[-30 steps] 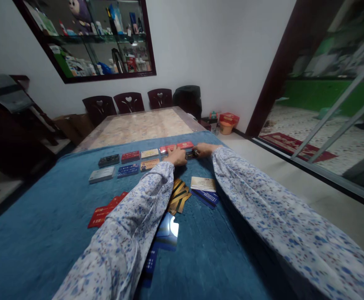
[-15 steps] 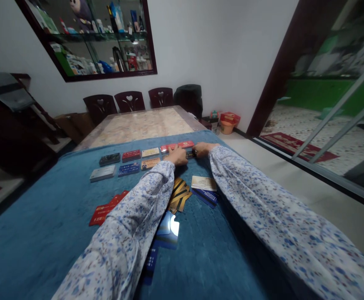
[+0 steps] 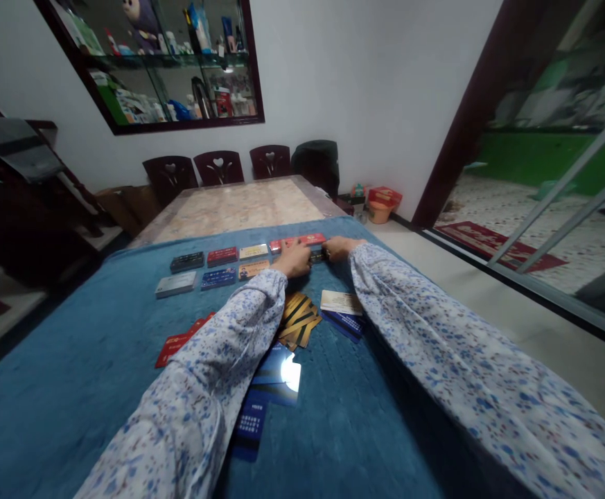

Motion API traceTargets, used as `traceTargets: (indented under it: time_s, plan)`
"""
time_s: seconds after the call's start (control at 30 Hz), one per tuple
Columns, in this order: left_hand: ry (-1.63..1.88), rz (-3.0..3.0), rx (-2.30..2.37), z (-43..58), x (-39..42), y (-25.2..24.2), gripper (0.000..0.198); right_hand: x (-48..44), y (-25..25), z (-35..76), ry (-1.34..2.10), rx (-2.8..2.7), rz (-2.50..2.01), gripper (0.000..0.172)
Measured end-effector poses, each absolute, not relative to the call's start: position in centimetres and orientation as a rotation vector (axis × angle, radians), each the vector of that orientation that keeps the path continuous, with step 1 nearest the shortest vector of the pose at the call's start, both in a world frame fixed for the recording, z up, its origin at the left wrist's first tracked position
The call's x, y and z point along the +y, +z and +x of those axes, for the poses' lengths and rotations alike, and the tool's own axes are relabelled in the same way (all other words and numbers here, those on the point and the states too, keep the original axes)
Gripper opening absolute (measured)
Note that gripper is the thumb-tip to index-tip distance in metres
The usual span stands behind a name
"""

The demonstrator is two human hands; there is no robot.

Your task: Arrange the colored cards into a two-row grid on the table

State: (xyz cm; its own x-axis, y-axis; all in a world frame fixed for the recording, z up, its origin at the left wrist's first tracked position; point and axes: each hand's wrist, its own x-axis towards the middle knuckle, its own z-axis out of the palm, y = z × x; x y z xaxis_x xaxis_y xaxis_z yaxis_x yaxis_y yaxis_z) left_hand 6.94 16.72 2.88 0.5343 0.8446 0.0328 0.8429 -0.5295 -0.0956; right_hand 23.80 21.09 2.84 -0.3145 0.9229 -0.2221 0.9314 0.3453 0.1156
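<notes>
My left hand [image 3: 294, 259] rests with bent fingers at the near side of the red card stacks [image 3: 302, 241]. Close to its right, my right hand [image 3: 337, 249] has its fingers closed at the end of a dark stack [image 3: 317, 256], which my hands partly cover. To the left stand more stacks: black [image 3: 187, 261], red [image 3: 222, 256], cream [image 3: 253, 251], white [image 3: 176, 284], blue [image 3: 218, 278] and orange [image 3: 253, 269]. Fanned gold cards [image 3: 300, 320] lie below my left wrist. Cream cards [image 3: 342, 302] overlap blue ones beside my right sleeve.
Red cards [image 3: 174, 346] and blue cards [image 3: 250, 423] lie on the blue cloth [image 3: 104, 333], partly under my left sleeve. Beyond is the marble-patterned tabletop [image 3: 244, 201], with dark chairs [image 3: 219, 168] behind it. An orange bucket [image 3: 380, 211] stands on the floor.
The view has shifted slightly, and more of the blue cards shows beside my left sleeve. Both hands remain at the same stacks with almost the same pose.
</notes>
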Motion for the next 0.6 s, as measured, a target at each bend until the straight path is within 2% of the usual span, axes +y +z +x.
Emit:
traceTargets:
  time_s: [0.17,0.37,0.6]
  plan:
    - [-0.068,-2.670,-1.416,6.2,16.0,3.1,0.034,19.8,3.4,23.8,-0.018,2.333,1.733,0.055]
    - [-0.154,-2.657,-1.382,4.6,14.9,3.5,0.038,18.3,4.4,23.6,0.076,2.406,1.739,0.054]
    - [-0.256,-2.652,-1.334,2.0,13.9,3.6,0.033,16.3,5.4,22.7,0.270,2.600,1.732,0.033]
